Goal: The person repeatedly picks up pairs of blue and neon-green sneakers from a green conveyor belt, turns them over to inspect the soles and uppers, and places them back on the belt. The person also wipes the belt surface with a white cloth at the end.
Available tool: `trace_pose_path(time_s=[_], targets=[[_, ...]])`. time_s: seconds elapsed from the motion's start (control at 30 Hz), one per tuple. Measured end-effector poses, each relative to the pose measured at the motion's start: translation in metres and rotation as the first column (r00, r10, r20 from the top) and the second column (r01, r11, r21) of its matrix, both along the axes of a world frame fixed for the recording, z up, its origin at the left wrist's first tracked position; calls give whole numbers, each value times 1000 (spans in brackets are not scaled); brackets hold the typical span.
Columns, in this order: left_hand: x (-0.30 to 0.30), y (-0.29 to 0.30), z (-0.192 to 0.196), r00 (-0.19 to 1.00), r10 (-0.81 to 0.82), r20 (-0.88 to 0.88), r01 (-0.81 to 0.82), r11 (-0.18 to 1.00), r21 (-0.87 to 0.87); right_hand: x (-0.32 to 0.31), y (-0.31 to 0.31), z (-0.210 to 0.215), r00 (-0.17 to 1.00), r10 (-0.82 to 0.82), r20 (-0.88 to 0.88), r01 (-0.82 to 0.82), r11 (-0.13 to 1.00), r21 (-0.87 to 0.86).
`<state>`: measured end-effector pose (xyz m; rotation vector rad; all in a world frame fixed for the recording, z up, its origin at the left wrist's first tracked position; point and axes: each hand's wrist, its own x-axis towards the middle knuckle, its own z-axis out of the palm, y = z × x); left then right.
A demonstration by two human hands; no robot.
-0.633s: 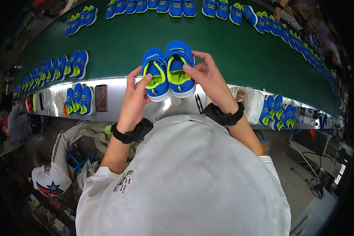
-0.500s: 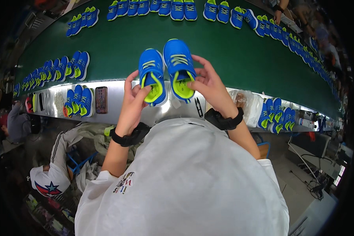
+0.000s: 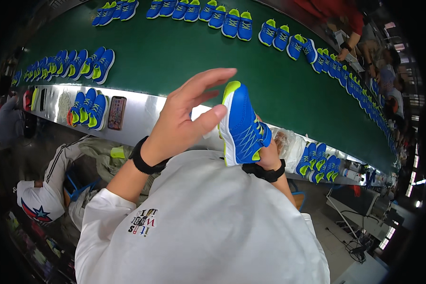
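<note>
Held shoe: one blue kids' shoe, up off the table, in front of the white shirt; toe up, sole turned left, laces right.
Right hand: right hand closed round the shoe from its opening side; most fingers hidden behind it, exact pinch can't tell.
Left hand: left hand spread, thumb apart from fingers, thumb tip right at the sole; touching or just short, can't tell.
Why held so: single grip near the opening probably leaves sole and side free for the other hand.
Ledge, left: three shoes leaning together beside a phone on the metal ledge; likely parked off the green table.
Ledge, right: plastic bag, then more shoes.
Rows: far row along the far side, left row near the ledge; probably lined up to keep pairs together.
Edges: ledge lip runs close to the shirt, tight there.
Room: widest forward, over green, up to the far row.
</note>
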<state>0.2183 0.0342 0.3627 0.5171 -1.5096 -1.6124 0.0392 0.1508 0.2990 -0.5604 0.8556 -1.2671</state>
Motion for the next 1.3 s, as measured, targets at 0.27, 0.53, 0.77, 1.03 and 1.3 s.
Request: trace_pose_path(time_s=[0.27, 0.53, 0.77, 1.03, 1.3], targets=[[-6, -5, 19, 997, -25, 66, 26, 1000, -17, 5, -1, 19, 983, 14, -182, -21, 999, -40], [-4, -5, 26, 994, -12, 112, -15, 970, 243, 9, 7, 12, 997, 4, -80, -3, 1000, 14], [2, 2, 7, 999, -40, 30, 33, 981, 191, 12, -5, 18, 984, -21, -178, 22, 1000, 0], [12, 10, -7, 985, -80, 155, 95, 991, -97, 16, -5, 15, 993, -39, -112, 39, 999, 2], [11, 11, -6, 988, -23, 152, 72, 942, -328, 16, -2, 17, 988, -49, -144, 48, 999, -7]])
